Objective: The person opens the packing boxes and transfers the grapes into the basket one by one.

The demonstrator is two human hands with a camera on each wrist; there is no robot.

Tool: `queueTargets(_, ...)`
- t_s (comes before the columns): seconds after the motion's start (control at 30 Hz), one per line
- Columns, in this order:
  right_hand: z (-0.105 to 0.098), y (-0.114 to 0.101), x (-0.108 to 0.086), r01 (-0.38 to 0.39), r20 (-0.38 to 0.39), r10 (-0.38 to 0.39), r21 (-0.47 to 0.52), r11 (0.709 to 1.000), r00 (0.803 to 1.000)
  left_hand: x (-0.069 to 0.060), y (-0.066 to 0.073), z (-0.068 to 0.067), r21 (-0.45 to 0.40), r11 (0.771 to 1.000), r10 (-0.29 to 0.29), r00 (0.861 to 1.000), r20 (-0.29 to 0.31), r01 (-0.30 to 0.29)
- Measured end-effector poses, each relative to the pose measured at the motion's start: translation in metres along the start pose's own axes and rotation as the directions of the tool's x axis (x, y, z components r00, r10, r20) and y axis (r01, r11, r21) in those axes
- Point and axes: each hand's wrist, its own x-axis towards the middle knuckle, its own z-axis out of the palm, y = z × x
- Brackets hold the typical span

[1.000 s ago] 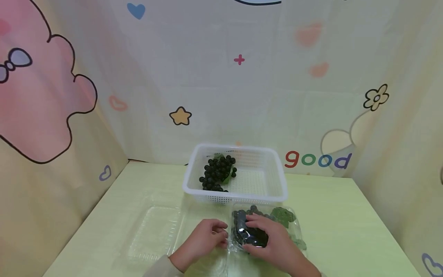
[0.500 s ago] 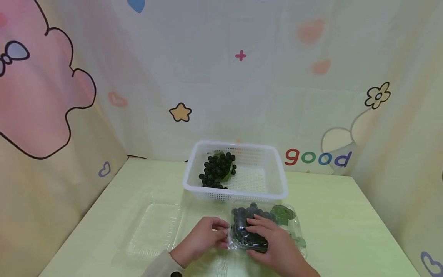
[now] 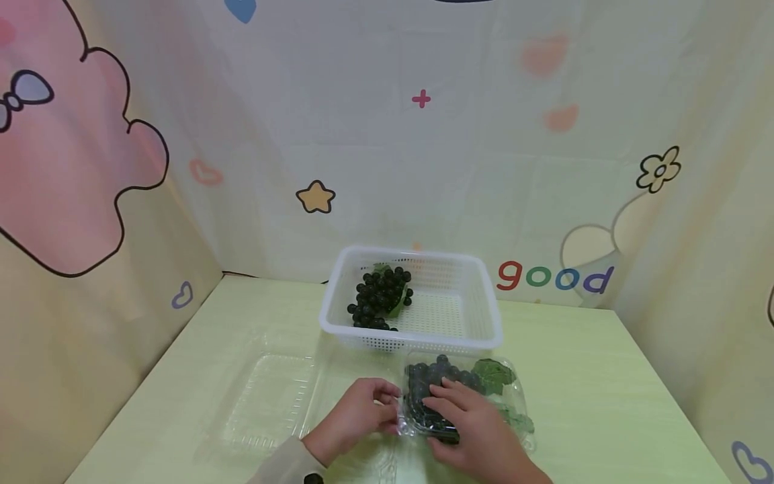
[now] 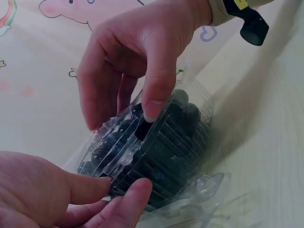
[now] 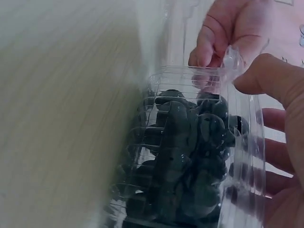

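Observation:
A clear plastic clamshell box (image 3: 426,404) of dark grapes (image 4: 162,169) and green leaves (image 3: 492,375) rests on the table, its lid over them. At the box's left end, my left hand (image 3: 360,411) pinches the rim between thumb and fingers, as the left wrist view shows. My right hand (image 3: 480,430) presses on the box from above with fingers spread over the lid. Its thumb (image 4: 157,102) lies along the near rim. The lower side of the box appears in the right wrist view, where grapes show through the ribbed wall.
Behind the box stands a white perforated basket (image 3: 450,334) with a bunch of dark grapes (image 3: 379,296) at its left. Another clear plastic container (image 3: 269,396) lies opened out to the left. A printed curtain (image 3: 387,134) encloses the pale table (image 3: 592,383).
My right hand has shifted slightly downward and left over the lid, its fingers spreading a little. My left hand stays at the left end of the box.

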Motion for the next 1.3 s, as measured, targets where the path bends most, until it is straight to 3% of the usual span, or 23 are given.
queueTargets(0.13, -0.004, -0.005, 0.005, 0.050, 0.029, -0.049, -0.047, 0.998, 0.998, 0.001, 0.001, 0.001, 0.018, 1.000, 0.001, 1.000, 0.001, -0.001)
queueTargets(0.33, -0.014, -0.017, 0.019, 0.048, 0.159, -0.034, -0.086, 0.995, 0.987, 0.000, 0.005, 0.000, 0.044, 0.999, -0.011, 1.000, 0.012, 0.010)
queueTargets(0.67, -0.018, -0.026, 0.037, 0.081, 0.263, -0.028, -0.190, 0.979, 0.964, 0.002, 0.005, -0.001, 0.094, 0.995, -0.018, 1.000, 0.020, 0.016)
queueTargets(0.9, -0.020, -0.026, 0.042, 0.099, 0.269, -0.048, -0.178, 0.979, 0.962, 0.004, 0.006, -0.002, 0.106, 0.994, -0.021, 0.999, 0.028, 0.018)
queueTargets(1.3, -0.015, -0.026, 0.042, 0.045, 0.265, -0.008, -0.137, 0.990, 0.964, 0.005, 0.004, -0.003, 0.103, 0.995, 0.010, 1.000, 0.029, -0.013)
